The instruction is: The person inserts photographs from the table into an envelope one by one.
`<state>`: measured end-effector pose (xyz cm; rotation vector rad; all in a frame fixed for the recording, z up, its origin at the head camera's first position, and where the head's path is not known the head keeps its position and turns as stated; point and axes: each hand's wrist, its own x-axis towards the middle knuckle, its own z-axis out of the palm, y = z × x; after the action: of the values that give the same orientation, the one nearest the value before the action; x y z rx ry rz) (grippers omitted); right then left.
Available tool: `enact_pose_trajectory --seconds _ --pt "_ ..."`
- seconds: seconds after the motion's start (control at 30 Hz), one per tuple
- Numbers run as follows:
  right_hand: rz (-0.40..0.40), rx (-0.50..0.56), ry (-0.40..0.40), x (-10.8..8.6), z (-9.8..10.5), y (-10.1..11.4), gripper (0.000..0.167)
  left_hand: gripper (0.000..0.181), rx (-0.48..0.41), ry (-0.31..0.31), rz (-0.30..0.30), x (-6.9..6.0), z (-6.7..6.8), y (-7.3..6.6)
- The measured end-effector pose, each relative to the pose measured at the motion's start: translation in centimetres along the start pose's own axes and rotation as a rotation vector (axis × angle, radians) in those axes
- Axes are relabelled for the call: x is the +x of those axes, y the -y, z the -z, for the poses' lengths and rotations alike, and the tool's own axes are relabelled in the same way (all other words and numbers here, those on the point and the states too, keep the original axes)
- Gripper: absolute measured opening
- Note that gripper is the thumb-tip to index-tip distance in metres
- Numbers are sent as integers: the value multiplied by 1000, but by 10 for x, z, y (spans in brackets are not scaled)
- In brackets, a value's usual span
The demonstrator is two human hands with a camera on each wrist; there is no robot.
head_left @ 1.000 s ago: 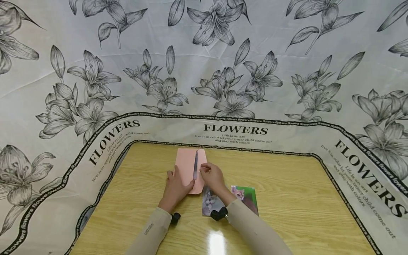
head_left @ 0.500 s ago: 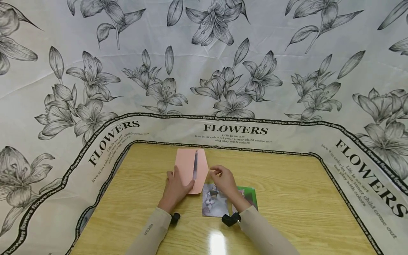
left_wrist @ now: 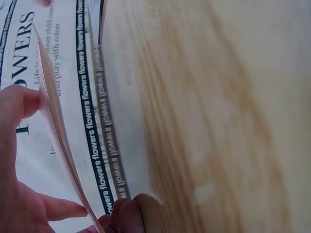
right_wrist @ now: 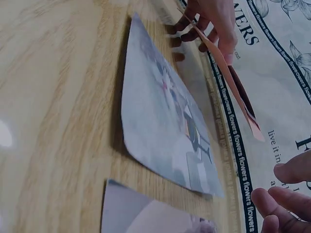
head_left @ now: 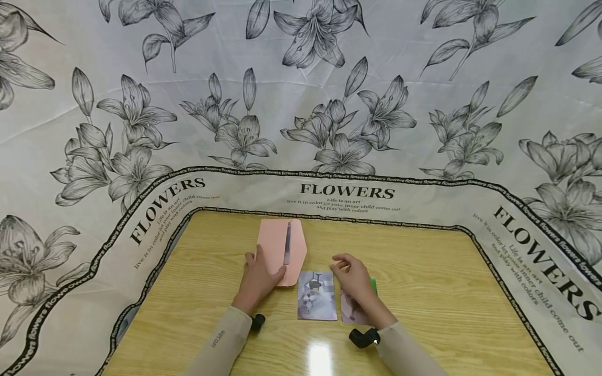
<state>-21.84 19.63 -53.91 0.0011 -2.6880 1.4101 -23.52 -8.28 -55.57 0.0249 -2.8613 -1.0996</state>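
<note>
Your right hand has shifted right, fingers loosely bent and empty, while your left hand pinches the pink envelope, likely to steady it.

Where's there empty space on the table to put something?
The pale wooden table is widest open right of the right hand, out to the white flowered cloth. Another bare patch lies between the left hand and the cloth's left side. The middle is crowded with the pink paper envelope, grey printed card and green-edged printed card.
</note>
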Motion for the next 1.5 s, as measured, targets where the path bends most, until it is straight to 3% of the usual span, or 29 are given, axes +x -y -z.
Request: enact_pose_trajectory --seconds 0.43,0.83,1.27,1.5 --pt "-83 -54 -3 -35 33 -25 36 112 2 16 12 -3 1 1" --pt "-59 -257 -37 -60 54 -44 49 113 -9 24 17 -1 0 2" --pt "-123 -450 -16 -76 60 -50 81 113 -3 23 16 0 -2 2" --pt "-149 -516 -13 -77 60 -49 86 112 -5 22 9 -1 -2 1"
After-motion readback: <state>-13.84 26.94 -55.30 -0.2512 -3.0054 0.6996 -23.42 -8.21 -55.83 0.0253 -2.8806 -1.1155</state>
